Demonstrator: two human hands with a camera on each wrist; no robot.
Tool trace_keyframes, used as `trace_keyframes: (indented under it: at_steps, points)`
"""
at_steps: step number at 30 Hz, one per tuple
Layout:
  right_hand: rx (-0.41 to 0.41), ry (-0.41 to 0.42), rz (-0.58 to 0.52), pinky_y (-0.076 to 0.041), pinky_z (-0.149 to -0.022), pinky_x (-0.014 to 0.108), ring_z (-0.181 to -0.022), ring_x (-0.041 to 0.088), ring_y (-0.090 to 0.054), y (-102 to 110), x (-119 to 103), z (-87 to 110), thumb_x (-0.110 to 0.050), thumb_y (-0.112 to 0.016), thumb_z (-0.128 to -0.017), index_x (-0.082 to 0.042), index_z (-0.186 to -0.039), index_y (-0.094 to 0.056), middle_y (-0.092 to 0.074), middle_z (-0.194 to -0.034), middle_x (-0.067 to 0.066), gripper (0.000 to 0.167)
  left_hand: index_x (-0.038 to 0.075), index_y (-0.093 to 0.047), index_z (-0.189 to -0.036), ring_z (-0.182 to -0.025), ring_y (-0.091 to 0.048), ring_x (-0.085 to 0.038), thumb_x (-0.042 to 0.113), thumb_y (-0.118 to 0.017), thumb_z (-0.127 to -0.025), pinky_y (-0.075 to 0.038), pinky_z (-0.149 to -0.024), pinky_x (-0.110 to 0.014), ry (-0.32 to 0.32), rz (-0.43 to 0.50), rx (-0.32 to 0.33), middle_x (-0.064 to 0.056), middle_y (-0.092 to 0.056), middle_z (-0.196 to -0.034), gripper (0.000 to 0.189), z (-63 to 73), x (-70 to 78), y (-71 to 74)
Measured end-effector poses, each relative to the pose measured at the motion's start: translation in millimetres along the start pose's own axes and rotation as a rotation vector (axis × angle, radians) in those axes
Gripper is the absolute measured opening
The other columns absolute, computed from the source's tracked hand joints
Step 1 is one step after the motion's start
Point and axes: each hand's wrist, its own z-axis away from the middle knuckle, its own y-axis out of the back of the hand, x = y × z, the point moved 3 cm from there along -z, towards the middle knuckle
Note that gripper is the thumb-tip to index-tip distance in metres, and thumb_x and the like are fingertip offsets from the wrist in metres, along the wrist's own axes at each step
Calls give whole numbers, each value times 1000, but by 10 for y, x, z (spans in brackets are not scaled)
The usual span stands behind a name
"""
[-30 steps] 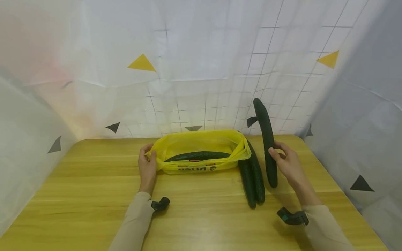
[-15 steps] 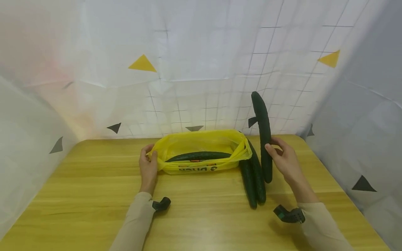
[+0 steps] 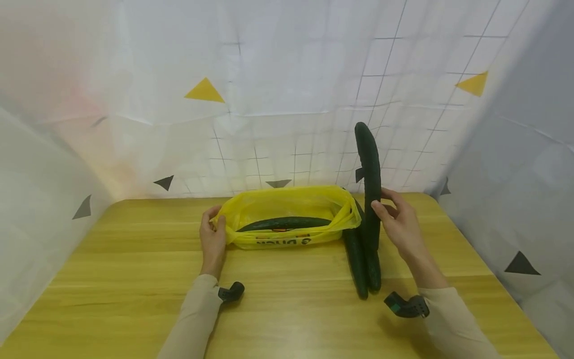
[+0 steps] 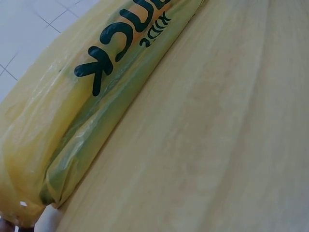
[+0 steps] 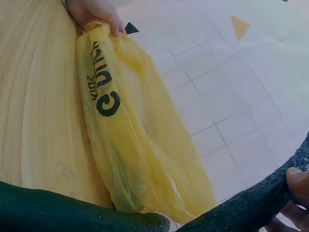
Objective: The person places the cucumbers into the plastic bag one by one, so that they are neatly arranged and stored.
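The left hand (image 3: 213, 240) pinches the left end of a thin, yellow plastic bag (image 3: 291, 199) with dark lettering, probably light, limp and easily torn, best held by its rim. Inside lies a long, dark-green cucumber (image 3: 287, 223), its underside hidden. Beside the bag's right end, two slim, dark-green cucumbers (image 3: 356, 264) lie on the wood-grain table (image 3: 287, 309), far ends covered. A curved, dark-green cucumber (image 3: 369, 169) is raised nearly upright, gripped below its middle by the right hand (image 3: 401, 227), whose rear fingers are partly hidden; it should be firm, moderately heavy, steadiest mid-length. Whether its lower tip touches the pair is unclear.
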Motion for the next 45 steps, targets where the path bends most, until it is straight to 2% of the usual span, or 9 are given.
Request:
trace_keyframes:
  at_steps: [11,19,25,34,37,41,45]
  points:
    - [5,102,-16,-47,-90,16,-111,10,-59,-90,-147,-94,-26,-54,-95,-14,-138,-45,-51,-131,8,45,20,-55,-125,-72,-39,-13,21,-49,-98,-37,-59,-17,3,4,5,3,-51,-125,27,-7,1,-2]
    - [-7,126,-37,-45,-98,43,-114,21,-57,-185,-250,-181,-25,-55,-95,-13,-138,-45,-52,-135,10,45,18,-55,-125,-79,-42,-14,18,-48,-98,-38,-63,-17,3,-2,6,0,-52,-125,27,-10,2,-17]
    - [-11,149,-54,-39,-101,54,-117,30,-55,-270,-285,-246,-23,-57,-95,-14,-137,-45,-50,-136,10,45,20,-55,-124,-79,-43,-15,20,-49,-98,-40,-64,-16,16,14,-9,3,-52,-124,26,-13,12,-26]
    - [-33,242,-85,-42,-99,51,-118,30,-55,-424,-331,-332,-17,-58,-94,-10,-134,-46,-52,-132,11,42,18,-56,-122,-78,-39,-14,18,-48,-99,-36,-63,-19,-8,22,-1,0,-52,-124,25,-13,1,-15]
    - [-40,274,-80,-43,-98,51,-117,31,-55,-448,-376,-347,-12,-57,-93,-10,-134,-46,-51,-133,12,42,18,-55,-123,-84,-42,-13,19,-48,-99,-37,-67,-19,-1,23,0,1,-52,-125,25,-10,-5,-15]
    - [-46,313,-74,-45,-96,50,-116,33,-56,-458,-539,-313,-4,-56,-93,-4,-134,-46,-51,-134,15,42,17,-55,-124,-97,-44,-12,18,-48,-99,-37,-75,-21,-6,21,-4,0,-52,-126,26,-10,-8,-16]
    - [-51,335,-65,-46,-94,47,-115,34,-57,-461,-723,-260,0,-56,-92,2,-132,-45,-51,-132,19,42,17,-55,-123,-99,-44,-11,18,-48,-99,-37,-76,-21,-10,26,-3,0,-51,-126,25,-14,-12,-15]
